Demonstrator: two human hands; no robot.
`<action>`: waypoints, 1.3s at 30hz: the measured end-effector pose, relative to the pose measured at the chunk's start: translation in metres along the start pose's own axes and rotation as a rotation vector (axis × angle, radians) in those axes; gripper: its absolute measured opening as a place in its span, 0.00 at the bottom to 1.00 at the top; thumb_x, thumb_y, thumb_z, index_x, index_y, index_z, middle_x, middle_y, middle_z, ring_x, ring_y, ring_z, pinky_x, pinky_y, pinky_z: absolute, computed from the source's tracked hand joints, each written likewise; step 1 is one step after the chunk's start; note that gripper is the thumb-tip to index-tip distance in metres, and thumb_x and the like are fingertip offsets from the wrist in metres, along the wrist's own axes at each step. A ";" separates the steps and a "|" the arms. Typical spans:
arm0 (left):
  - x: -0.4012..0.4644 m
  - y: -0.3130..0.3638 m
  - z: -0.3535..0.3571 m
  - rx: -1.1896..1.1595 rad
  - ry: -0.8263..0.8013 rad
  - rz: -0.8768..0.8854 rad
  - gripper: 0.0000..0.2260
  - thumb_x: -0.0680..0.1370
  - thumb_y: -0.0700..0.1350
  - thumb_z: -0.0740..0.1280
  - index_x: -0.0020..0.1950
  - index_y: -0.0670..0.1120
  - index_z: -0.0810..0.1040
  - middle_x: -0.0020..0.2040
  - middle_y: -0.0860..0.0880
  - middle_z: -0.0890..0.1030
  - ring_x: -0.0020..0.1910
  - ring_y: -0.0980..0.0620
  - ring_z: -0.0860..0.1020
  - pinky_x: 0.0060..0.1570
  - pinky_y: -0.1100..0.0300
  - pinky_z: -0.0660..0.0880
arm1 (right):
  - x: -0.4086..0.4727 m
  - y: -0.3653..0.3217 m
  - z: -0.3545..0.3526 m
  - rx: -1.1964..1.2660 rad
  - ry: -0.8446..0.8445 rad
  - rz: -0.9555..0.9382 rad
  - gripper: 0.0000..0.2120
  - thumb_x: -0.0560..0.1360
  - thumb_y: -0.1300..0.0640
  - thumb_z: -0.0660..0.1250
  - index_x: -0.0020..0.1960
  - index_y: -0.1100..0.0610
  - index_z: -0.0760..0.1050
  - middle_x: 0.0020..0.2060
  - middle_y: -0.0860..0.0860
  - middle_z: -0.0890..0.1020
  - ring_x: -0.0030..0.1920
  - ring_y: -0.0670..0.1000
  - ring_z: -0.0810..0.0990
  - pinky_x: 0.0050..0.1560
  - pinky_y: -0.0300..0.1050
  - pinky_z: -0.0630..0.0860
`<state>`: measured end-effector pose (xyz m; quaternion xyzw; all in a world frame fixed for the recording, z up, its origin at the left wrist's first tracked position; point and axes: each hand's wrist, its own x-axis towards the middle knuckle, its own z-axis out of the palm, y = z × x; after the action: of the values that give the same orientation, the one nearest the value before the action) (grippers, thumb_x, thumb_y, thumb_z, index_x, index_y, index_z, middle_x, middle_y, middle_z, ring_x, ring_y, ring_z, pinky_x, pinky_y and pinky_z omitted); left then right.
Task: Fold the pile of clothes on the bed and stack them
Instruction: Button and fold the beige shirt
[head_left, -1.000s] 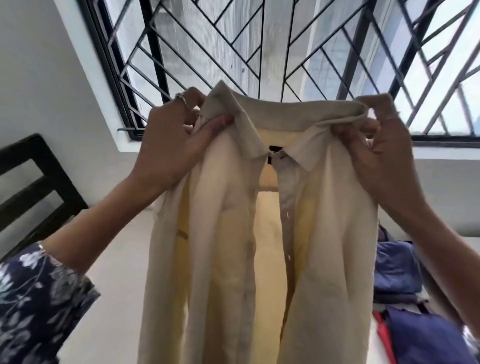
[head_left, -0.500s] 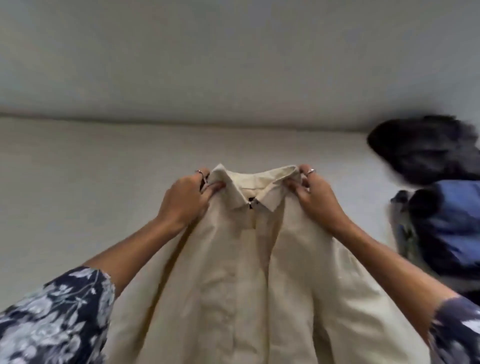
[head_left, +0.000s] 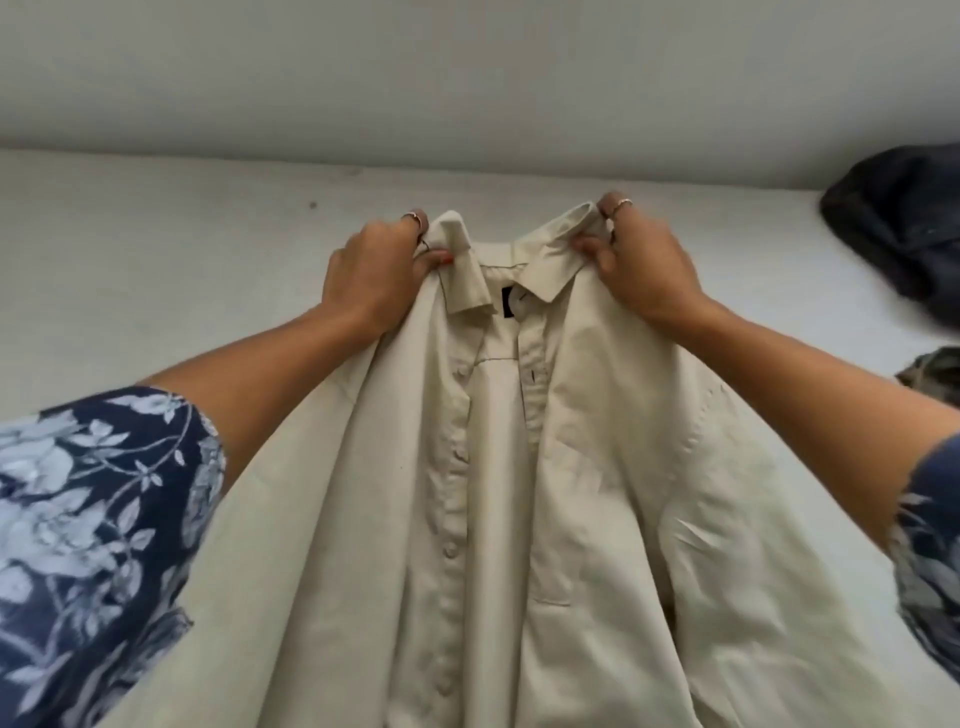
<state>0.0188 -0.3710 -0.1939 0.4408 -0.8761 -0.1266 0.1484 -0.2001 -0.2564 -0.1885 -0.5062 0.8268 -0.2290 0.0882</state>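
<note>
A cream button-up shirt (head_left: 498, 493) lies front side up on the white bed (head_left: 156, 291), collar towards the far wall, its body running down to the bottom of the view. My left hand (head_left: 376, 275) grips the left shoulder beside the collar. My right hand (head_left: 641, 265) pinches the right end of the collar and the shoulder. The collar is spread open and the button placket runs down the middle. The shirt's lower hem is out of view.
A dark crumpled garment (head_left: 898, 223) lies on the bed at the far right, with part of a patterned one (head_left: 935, 382) below it at the frame edge. A pale wall (head_left: 467, 67) stands behind the bed.
The shirt came down from in front of the window onto the bed. Both hands moved further apart, spreading the collar and shoulders flat.
</note>
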 end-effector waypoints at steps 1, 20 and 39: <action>0.011 0.002 0.000 0.042 0.000 0.002 0.16 0.79 0.56 0.61 0.55 0.43 0.72 0.43 0.41 0.77 0.47 0.37 0.77 0.38 0.53 0.66 | 0.009 -0.003 0.001 -0.070 0.027 0.008 0.13 0.80 0.50 0.60 0.61 0.55 0.68 0.50 0.57 0.80 0.53 0.62 0.77 0.42 0.48 0.66; -0.071 0.018 0.081 -0.118 -0.008 -0.006 0.10 0.77 0.47 0.62 0.56 0.47 0.78 0.51 0.49 0.77 0.51 0.46 0.76 0.46 0.51 0.76 | -0.095 -0.024 0.111 0.045 0.197 0.150 0.18 0.69 0.49 0.66 0.53 0.61 0.75 0.47 0.56 0.78 0.49 0.60 0.77 0.49 0.49 0.72; -0.055 0.053 0.067 -0.460 -0.083 -0.080 0.03 0.78 0.41 0.64 0.51 0.44 0.76 0.44 0.47 0.81 0.43 0.48 0.80 0.44 0.53 0.76 | -0.075 -0.033 0.089 0.612 0.181 0.369 0.05 0.75 0.61 0.65 0.41 0.57 0.73 0.36 0.54 0.79 0.35 0.51 0.76 0.37 0.39 0.69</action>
<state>-0.0141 -0.2899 -0.2453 0.4242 -0.8113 -0.3469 0.2036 -0.1045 -0.2289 -0.2579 -0.2762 0.8018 -0.4899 0.2020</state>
